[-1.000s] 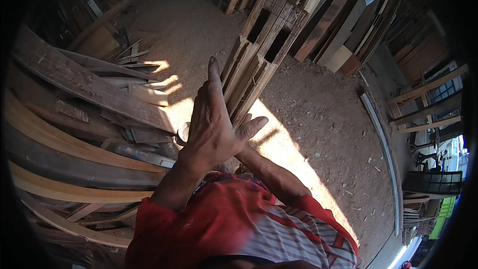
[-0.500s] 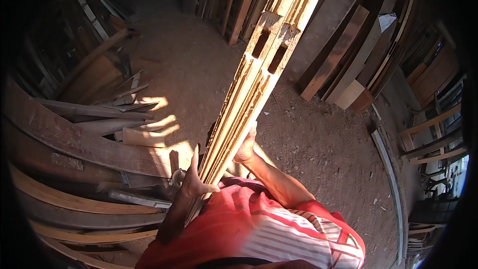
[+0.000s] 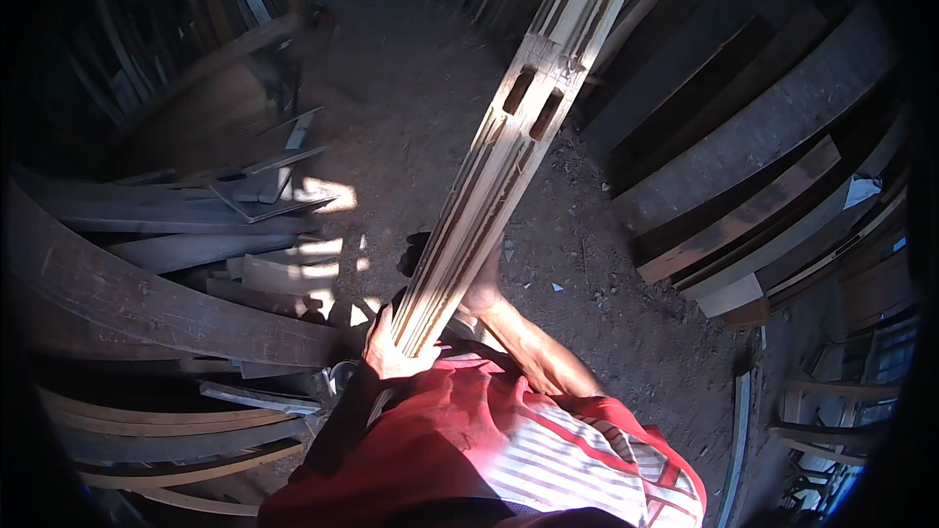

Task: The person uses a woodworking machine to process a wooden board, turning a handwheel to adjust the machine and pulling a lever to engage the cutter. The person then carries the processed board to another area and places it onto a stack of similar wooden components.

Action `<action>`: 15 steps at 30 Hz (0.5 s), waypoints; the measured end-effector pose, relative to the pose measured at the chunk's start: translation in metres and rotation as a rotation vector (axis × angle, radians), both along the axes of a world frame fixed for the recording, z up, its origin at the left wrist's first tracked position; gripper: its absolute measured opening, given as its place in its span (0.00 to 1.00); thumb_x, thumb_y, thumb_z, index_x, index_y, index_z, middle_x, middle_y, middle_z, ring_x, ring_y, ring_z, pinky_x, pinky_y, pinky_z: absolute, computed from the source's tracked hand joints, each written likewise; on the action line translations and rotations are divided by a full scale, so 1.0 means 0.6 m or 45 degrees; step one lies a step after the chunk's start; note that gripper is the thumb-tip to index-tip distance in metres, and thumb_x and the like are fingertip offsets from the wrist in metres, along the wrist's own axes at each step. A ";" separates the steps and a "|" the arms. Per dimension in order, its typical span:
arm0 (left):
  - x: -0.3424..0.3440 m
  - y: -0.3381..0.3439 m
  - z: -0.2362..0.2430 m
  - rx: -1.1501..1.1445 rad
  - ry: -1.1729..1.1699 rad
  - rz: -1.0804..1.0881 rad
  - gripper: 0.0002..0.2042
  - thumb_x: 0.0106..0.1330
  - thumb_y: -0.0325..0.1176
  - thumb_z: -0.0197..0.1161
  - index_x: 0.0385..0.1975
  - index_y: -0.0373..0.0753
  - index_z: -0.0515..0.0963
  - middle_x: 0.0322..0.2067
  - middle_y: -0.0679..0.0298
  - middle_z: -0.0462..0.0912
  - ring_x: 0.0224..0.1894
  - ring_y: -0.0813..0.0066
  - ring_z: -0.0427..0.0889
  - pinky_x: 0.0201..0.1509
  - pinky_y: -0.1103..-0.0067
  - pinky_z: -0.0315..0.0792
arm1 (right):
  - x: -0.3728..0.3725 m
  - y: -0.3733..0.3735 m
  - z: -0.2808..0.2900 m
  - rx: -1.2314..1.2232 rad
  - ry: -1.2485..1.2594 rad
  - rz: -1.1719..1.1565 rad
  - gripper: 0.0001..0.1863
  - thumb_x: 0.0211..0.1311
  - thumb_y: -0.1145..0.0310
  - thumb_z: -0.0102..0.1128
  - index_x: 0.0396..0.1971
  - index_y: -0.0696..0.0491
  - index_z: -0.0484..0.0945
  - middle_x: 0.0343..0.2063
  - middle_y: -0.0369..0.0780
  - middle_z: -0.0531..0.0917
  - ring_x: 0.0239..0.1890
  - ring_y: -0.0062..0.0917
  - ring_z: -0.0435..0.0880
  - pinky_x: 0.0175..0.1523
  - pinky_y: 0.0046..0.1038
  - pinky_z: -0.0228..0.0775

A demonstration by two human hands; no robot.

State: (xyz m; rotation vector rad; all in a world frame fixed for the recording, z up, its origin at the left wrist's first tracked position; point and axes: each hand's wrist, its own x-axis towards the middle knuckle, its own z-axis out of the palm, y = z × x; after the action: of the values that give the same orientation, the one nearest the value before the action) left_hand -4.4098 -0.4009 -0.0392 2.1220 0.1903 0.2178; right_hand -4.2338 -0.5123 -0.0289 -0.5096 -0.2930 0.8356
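A long bundle of pale grooved wooden rails (image 3: 484, 171) slants up and to the right from my waist, running out of the top of the picture. Two oblong mortise slots are cut side by side through its upper part. Close to its lower end, my left hand (image 3: 393, 344) grips it, with the thumb across the top face. My right hand (image 3: 484, 286) holds it from the right side and below, most of the fingers hidden under the wood. The lower end rests near or against my red shirt.
Planks and boards (image 3: 176, 284) lie stacked along the left. More boards (image 3: 743, 196) lean in a row at the right. A thin pale strip (image 3: 736, 450) lies on the dirt floor (image 3: 597, 332) at lower right, where small scraps are scattered.
My view has turned, so the leaning boards at the right appear lower and further right. My left fingers have closed around the rails, which stay at nearly the same slant.
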 end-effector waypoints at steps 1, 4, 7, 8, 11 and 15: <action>0.040 0.030 0.000 -0.015 0.013 0.053 0.43 0.43 0.38 0.79 0.61 0.31 0.65 0.52 0.50 0.77 0.54 0.54 0.78 0.59 0.65 0.72 | 0.048 0.032 -0.003 0.000 0.161 0.012 0.56 0.57 0.18 0.30 0.55 0.61 0.72 0.47 0.55 0.82 0.48 0.45 0.84 0.52 0.48 0.78; 0.161 0.090 0.035 -0.110 0.064 0.209 0.35 0.44 0.39 0.79 0.53 0.34 0.72 0.43 0.53 0.83 0.46 0.58 0.84 0.52 0.67 0.77 | 0.160 0.105 -0.013 -0.032 0.190 -0.035 0.60 0.55 0.16 0.26 0.61 0.62 0.69 0.51 0.57 0.79 0.54 0.48 0.81 0.61 0.48 0.72; 0.283 0.166 0.043 0.003 0.282 -0.034 0.35 0.45 0.37 0.77 0.55 0.35 0.70 0.45 0.55 0.82 0.47 0.61 0.83 0.53 0.68 0.77 | 0.273 0.163 -0.011 0.170 -0.012 0.243 0.58 0.58 0.19 0.28 0.65 0.60 0.64 0.57 0.53 0.77 0.58 0.43 0.78 0.58 0.48 0.74; 0.322 0.181 0.062 -0.043 0.293 0.050 0.36 0.44 0.38 0.77 0.56 0.35 0.70 0.46 0.57 0.82 0.48 0.61 0.83 0.54 0.69 0.77 | 0.305 0.190 -0.025 0.176 -0.070 0.231 0.58 0.58 0.19 0.29 0.65 0.61 0.63 0.57 0.52 0.76 0.58 0.43 0.78 0.59 0.48 0.74; 0.369 0.265 -0.028 0.003 0.075 -0.037 0.44 0.44 0.39 0.79 0.64 0.35 0.64 0.49 0.56 0.81 0.54 0.61 0.80 0.59 0.68 0.74 | 0.394 0.266 -0.040 0.040 0.203 0.311 0.61 0.57 0.18 0.26 0.66 0.63 0.62 0.58 0.54 0.76 0.58 0.43 0.78 0.62 0.45 0.71; 0.555 0.341 -0.009 -0.175 0.210 0.200 0.44 0.47 0.39 0.79 0.65 0.33 0.64 0.48 0.53 0.81 0.55 0.63 0.80 0.58 0.66 0.75 | 0.569 0.353 -0.083 0.170 0.209 0.303 0.51 0.65 0.25 0.32 0.67 0.59 0.62 0.61 0.51 0.74 0.61 0.45 0.75 0.64 0.47 0.68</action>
State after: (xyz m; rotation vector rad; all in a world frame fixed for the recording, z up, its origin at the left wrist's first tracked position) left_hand -4.0766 -0.1964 -0.0446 1.9894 0.4578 0.1179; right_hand -3.8926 -0.3003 -0.0789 -0.2819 -0.2592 1.0748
